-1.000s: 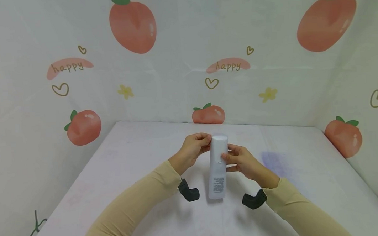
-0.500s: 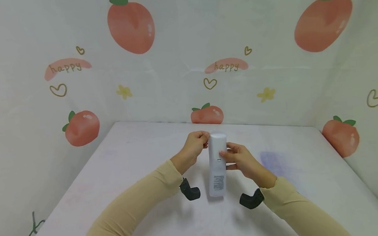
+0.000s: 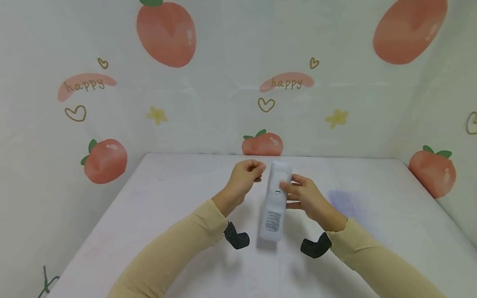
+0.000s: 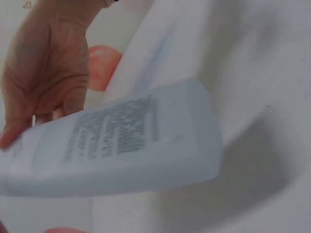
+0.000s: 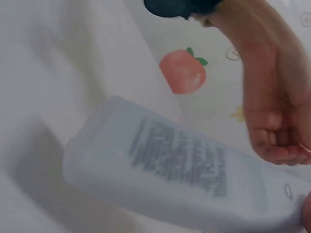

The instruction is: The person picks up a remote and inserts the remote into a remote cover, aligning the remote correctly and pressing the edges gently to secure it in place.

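A long white remote control (image 3: pixel 275 201) is held above the table, its back with a block of printed text and a small latch mark toward the head camera. My right hand (image 3: pixel 309 197) grips it from the right, thumb across the back and fingers behind its edge. My left hand (image 3: pixel 246 178) is just left of its upper end, a narrow gap between them. The left fingers curl in toward the thumb, with nothing visible between them. In the right wrist view, the remote's lower end tilts over its own shadow, with the curled left hand (image 5: pixel 279 114) beyond it.
A white-covered table (image 3: pixel 176 188) spreads under both hands, with a faint purple stain (image 3: pixel 346 204) at the right. Behind it hangs a white backdrop (image 3: pixel 216 42) printed with peaches and hearts. A green cord (image 3: pixel 46 285) hangs at the lower left.
My left fingers have come off the remote's upper end. The remote has risen slightly and leans with its top to the right, still in my right hand.
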A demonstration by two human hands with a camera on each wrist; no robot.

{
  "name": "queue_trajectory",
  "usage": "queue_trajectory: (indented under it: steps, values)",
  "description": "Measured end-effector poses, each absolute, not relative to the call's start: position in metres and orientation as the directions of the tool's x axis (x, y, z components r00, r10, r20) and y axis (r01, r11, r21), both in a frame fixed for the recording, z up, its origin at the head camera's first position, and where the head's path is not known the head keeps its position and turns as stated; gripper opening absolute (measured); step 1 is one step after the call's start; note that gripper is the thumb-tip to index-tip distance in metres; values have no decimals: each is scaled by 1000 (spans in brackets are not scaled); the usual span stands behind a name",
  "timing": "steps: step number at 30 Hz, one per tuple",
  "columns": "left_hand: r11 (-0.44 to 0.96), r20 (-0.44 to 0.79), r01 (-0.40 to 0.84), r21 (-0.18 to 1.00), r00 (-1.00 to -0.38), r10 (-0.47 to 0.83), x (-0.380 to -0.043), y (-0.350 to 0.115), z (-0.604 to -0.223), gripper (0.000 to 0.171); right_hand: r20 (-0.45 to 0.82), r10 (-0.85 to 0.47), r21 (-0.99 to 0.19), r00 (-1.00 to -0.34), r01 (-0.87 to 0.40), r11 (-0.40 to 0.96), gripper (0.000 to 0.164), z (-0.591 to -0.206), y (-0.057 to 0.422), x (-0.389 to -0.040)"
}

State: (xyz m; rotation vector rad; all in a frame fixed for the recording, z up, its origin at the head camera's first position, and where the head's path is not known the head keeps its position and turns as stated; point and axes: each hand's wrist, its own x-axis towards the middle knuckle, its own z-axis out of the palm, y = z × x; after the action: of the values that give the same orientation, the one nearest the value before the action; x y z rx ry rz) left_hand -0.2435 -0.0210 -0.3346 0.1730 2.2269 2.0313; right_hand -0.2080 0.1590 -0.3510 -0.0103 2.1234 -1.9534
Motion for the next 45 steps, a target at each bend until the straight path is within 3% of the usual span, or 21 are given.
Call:
queue_trajectory:
  steps: [5,8,13,19,28,35,40,45]
  values:
    - [55,-197,-190,980,-950,243,-239,-27,-349,28,-192,-209,-980,-959,179,82,55,-352,165,-209]
    - [69,-245,-236,969,-911,332,-234,-29,-358,32,-186,-232,-982,-955,175,67,56,-351,167,-211]
    - [59,-202,-194,979,-905,374,-227,-27,-364,32,-195,-246,-981,-949,185,65,57,-345,169,-214]
    - [40,-160,-156,987,-929,332,-228,-25,-364,32,-175,-322,-985,-930,164,60,58,-347,174,-214]
    - [43,-145,-138,989,-942,303,-229,-24,-363,31,-223,-330,-967,-917,163,198,52,-355,178,-210]
    - [110,-49,-21,994,-965,257,-229,-29,-359,30,-175,-440,-983,-881,182,25,46,-353,186,-204]
    - [134,-31,3,991,-969,247,-228,-30,-353,31,-180,-422,-962,-889,248,-113,34,-348,187,-202]
    - [101,-20,5,995,-969,245,-226,-28,-355,31,-211,-340,-972,-917,233,-23,43,-348,185,-204]
